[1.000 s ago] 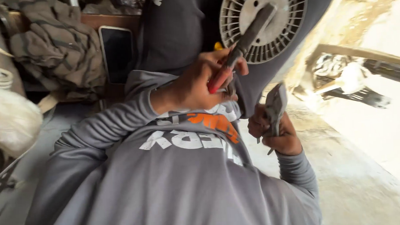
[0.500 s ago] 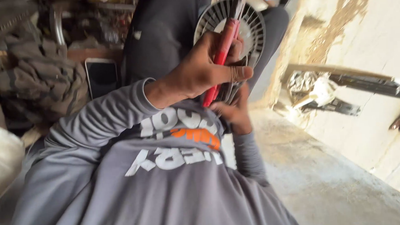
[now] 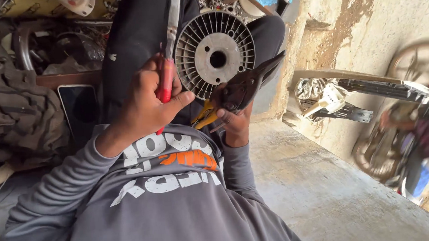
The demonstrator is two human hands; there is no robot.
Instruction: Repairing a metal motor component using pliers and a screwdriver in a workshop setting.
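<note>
Left hand (image 3: pixel 147 107) is fisted tight around a red-handled screwdriver (image 3: pixel 166 86), its flat shaft running up past the finned grey metal disc (image 3: pixel 215 54) that rests on the person's dark-trousered lap. Right hand (image 3: pixel 234 122) grips yellow-handled snips (image 3: pixel 240 90), blades closed, tip pointing away beside the disc's rim. Against the frame a second ago, the snips have come up from low at the side to the disc's edge, and the screwdriver now stands steeper, left of the hub. Both tools now sit at the disc. A dark phone (image 3: pixel 79 110) lies left, by crumpled cloth (image 3: pixel 16 116).
</note>
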